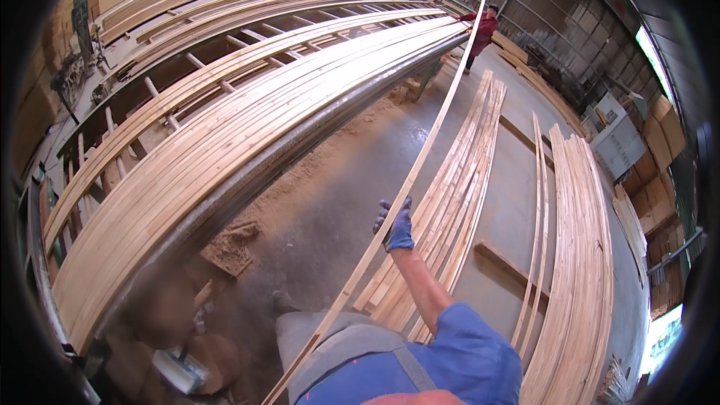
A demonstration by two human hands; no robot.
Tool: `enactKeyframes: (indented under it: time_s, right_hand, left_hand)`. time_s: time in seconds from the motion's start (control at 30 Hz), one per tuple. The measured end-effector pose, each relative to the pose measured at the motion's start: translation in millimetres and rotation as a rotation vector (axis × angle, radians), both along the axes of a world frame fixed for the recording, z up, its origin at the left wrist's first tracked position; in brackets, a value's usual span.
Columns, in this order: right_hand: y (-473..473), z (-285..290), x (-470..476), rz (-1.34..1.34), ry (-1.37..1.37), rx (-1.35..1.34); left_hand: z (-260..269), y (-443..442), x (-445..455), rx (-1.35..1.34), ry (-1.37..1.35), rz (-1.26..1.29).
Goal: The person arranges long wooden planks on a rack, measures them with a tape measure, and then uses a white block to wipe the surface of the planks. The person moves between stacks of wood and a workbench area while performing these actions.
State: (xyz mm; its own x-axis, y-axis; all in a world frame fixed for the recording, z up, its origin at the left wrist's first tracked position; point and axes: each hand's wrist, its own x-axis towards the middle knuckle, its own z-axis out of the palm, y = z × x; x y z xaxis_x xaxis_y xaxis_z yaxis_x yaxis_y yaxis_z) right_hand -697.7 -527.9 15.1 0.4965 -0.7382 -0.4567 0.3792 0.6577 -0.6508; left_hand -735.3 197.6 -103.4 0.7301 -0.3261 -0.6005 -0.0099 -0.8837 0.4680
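Note:
My right hand (396, 225), in a dark glove with a blue cuff, grips a long thin wooden strip (433, 135). The strip runs from the bottom edge of the view, past my grey apron, up to a point in front of a co-worker in dark red. My left hand is out of view; some bare skin shows at the bottom edge. Left of the strip, many long pale boards (225, 146) lie side by side on a metal-edged roller table (315, 138). On the floor beyond my forearm lies a loose bundle of wooden strips (450, 197).
The co-worker (485, 31) stands at the table's far end, hands near the boards. A stack of long strips (579, 259) and two thin strips (539, 208) rest on the right, over a wooden bearer (506, 267). Sawdust (337, 140) lies along the table's foot. A grey cabinet (616, 140) stands at right.

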Motion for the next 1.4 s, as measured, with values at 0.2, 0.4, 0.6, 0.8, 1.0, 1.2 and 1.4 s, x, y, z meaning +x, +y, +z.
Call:
enactKeyframes:
  time_s: [0.2,0.4,0.6,0.8,1.0,1.2,1.4]
  right_hand:
    - [-26,-36,85,-0.024,0.046,0.040]
    - [-63,-43,172,-0.027,0.132,-0.051]
    - [-102,-53,270,-0.017,0.093,-0.033]
    - [-106,-39,341,0.221,-0.146,0.218]
    - [-114,-36,358,0.206,-0.019,0.223]
    - [-109,-24,379,0.209,-0.215,0.318]
    - [-106,-32,400,0.104,-0.104,0.231]
  left_hand:
    - [-25,26,90,-0.246,0.056,0.013]
    - [31,-23,187,0.145,-0.036,-0.057]
    - [100,-64,269,0.418,0.069,0.023]
    - [227,-210,397,-0.367,0.294,0.217]
    - [250,-425,581,-0.166,-0.483,-0.217]
    - [182,-524,765,-0.070,-0.699,-0.261]
    - [149,-524,808,-0.110,-0.337,-0.233]
